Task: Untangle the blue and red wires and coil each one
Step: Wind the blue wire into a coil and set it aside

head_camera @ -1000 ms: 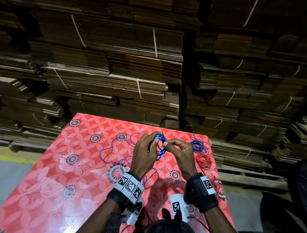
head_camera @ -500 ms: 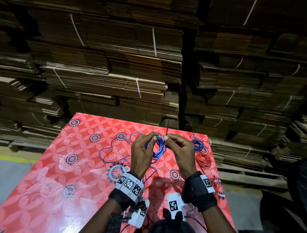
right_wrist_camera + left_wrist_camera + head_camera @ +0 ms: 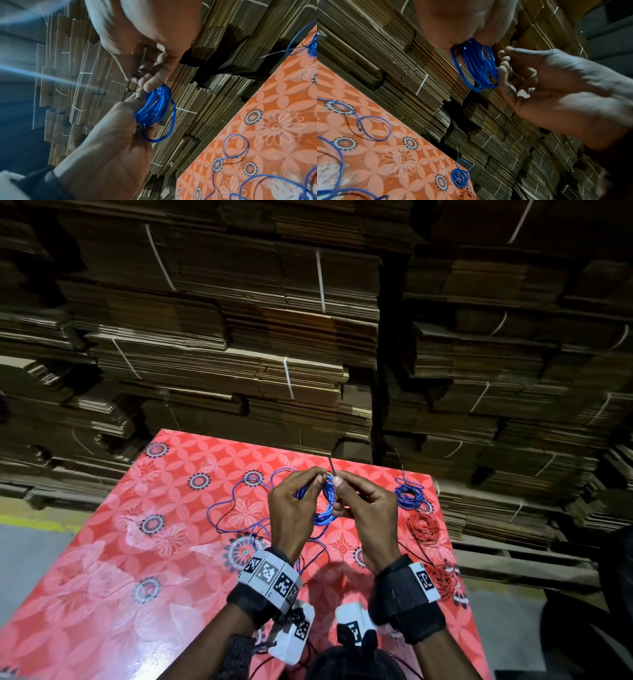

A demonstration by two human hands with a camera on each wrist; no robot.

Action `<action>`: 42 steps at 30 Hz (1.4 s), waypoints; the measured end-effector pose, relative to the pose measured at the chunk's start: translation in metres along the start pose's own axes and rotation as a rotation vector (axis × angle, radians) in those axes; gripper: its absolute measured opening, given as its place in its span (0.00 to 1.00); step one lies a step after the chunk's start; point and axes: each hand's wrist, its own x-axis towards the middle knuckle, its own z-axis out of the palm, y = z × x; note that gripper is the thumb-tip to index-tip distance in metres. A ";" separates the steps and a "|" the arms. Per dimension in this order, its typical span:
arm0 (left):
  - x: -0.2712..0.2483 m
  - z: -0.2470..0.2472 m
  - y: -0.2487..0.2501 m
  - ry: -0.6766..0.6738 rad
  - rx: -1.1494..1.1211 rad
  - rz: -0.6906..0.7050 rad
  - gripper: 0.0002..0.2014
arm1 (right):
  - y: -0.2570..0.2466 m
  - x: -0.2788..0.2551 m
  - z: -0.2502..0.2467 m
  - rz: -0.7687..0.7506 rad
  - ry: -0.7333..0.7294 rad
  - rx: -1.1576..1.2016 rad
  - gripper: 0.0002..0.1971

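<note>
Above table (image 3: 102, 594): both hands (image 3: 291, 508) pinch blue coil (image 3: 476, 65).

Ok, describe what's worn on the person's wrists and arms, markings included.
Both forearms are bare, with no sleeves. The left wrist carries a black strap under a white band printed with square black-and-white tag markers. The right wrist has a wider black strap with one such marker on a white patch. A white camera block bearing a tag sits under each wrist, with thin dark cables trailing back.
</note>
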 end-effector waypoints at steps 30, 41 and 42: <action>0.004 -0.002 0.002 0.050 -0.018 0.039 0.14 | 0.010 0.005 0.003 0.043 -0.006 -0.017 0.03; 0.004 -0.003 0.000 0.046 0.028 0.057 0.13 | 0.008 0.005 0.005 0.040 -0.008 -0.008 0.03; 0.004 -0.004 0.000 0.044 0.031 0.060 0.13 | 0.008 0.005 0.005 0.039 -0.008 -0.009 0.03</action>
